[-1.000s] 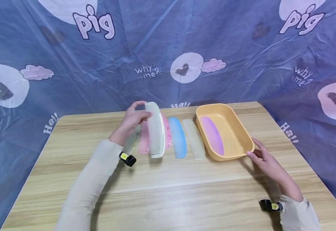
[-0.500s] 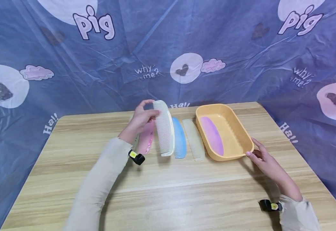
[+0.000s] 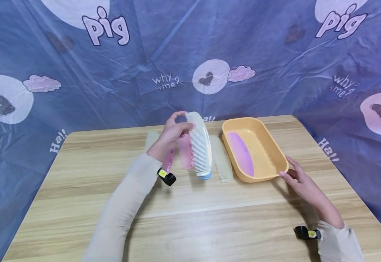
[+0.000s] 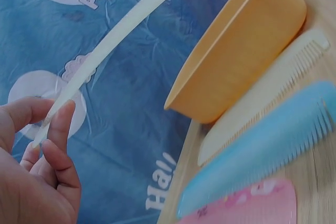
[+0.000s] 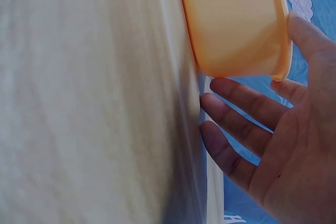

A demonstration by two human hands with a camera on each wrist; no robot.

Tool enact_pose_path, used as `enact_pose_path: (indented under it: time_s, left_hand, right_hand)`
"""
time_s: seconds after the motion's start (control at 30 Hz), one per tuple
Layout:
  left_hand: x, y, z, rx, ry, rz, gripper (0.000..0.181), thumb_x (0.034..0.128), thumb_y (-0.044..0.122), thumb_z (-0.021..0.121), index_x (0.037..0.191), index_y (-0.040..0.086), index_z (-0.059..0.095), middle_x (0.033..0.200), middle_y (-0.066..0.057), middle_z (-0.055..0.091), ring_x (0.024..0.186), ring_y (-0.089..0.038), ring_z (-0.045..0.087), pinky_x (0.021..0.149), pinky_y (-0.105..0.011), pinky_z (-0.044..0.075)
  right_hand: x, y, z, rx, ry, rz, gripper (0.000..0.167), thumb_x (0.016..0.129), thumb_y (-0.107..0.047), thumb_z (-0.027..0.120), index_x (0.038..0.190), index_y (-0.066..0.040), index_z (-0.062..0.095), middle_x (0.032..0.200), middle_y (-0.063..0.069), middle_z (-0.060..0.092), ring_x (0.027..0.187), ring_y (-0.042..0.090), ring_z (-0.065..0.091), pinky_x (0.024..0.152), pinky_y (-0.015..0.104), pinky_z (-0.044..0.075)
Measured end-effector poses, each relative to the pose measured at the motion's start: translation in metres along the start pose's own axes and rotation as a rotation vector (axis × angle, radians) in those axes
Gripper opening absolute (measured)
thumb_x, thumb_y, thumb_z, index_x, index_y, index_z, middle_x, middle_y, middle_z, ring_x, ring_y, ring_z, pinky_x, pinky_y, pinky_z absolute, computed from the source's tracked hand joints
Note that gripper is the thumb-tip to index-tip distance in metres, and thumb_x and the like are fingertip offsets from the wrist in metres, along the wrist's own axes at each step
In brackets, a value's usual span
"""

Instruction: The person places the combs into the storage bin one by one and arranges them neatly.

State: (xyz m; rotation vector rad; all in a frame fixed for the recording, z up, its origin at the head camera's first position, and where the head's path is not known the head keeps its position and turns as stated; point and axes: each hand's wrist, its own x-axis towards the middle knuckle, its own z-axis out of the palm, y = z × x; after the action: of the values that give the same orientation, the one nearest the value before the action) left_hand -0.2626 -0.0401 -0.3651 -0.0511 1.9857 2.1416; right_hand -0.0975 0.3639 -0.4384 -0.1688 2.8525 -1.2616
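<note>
My left hand [image 3: 172, 136] pinches a pale whitish-green comb [image 3: 199, 143] near its far end, between thumb and fingers. The comb is raised, teeth to the left, in front of a blue comb [image 4: 262, 140] and hiding most of it in the head view. My right hand [image 3: 303, 185] holds the near right corner of an orange-yellow plastic basin [image 3: 270, 145] between thumb and index finger; in the right wrist view the other fingers [image 5: 236, 124] stick out below it. Inside the basin lies a purple comb [image 3: 241, 153] along the left wall.
A cream comb [image 3: 221, 158] lies beside the basin's left side. Pink combs [image 3: 185, 153] and a pale green comb [image 3: 152, 140] lie further left, partly behind my left arm. A blue printed cloth [image 3: 177, 43] hangs behind the wooden table [image 3: 210, 218].
My left hand has carried the pale comb to the right, from over the pink combs to over the blue one. The right hand and the basin have stayed in place.
</note>
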Motion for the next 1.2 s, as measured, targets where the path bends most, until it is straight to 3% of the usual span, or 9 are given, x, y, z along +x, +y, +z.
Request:
enact_pose_path:
  time_s: [0.27,0.67,1.03,1.2]
  left_hand:
    - [0.005,-0.002,0.021,0.008,-0.012,-0.008,0.051,0.0808,0.005,0.072,0.126,0.018,0.050,0.058,0.005,0.058,0.051,-0.005,0.053,0.050,-0.019,0.036]
    - [0.010,-0.006,0.040,0.016,-0.013,-0.028,0.051,0.0809,0.008,0.073,0.125,0.019,0.051,0.061,0.004,0.061,0.052,-0.005,0.057,0.050,-0.019,0.039]
    - [0.016,-0.009,0.068,-0.088,-0.055,-0.011,0.049,0.0803,0.002,0.072,0.122,0.016,0.050,0.066,0.003,0.060,0.050,-0.005,0.057,0.049,-0.019,0.037]
    - [0.020,-0.010,0.082,-0.113,-0.036,-0.014,0.050,0.0804,0.001,0.071,0.123,0.016,0.050,0.074,0.003,0.060,0.050,-0.004,0.057,0.048,-0.017,0.037]
  right_hand:
    - [0.000,0.001,0.001,0.015,-0.001,-0.012,0.067,0.101,-0.017,0.049,0.153,-0.003,0.010,0.122,0.043,0.053,0.097,-0.027,0.040,0.077,0.000,0.035]
    - [-0.001,0.001,0.001,0.012,-0.006,-0.006,0.067,0.101,-0.020,0.049,0.153,-0.004,0.010,0.123,0.042,0.053,0.098,-0.025,0.042,0.077,0.000,0.035]
    - [-0.002,0.000,0.001,0.021,0.000,-0.011,0.067,0.101,-0.016,0.049,0.153,-0.003,0.009,0.122,0.042,0.053,0.097,-0.026,0.041,0.077,0.000,0.036]
    - [-0.002,-0.003,0.002,0.022,-0.002,-0.005,0.068,0.101,-0.019,0.049,0.154,-0.004,0.009,0.124,0.042,0.052,0.098,-0.028,0.038,0.078,-0.001,0.035]
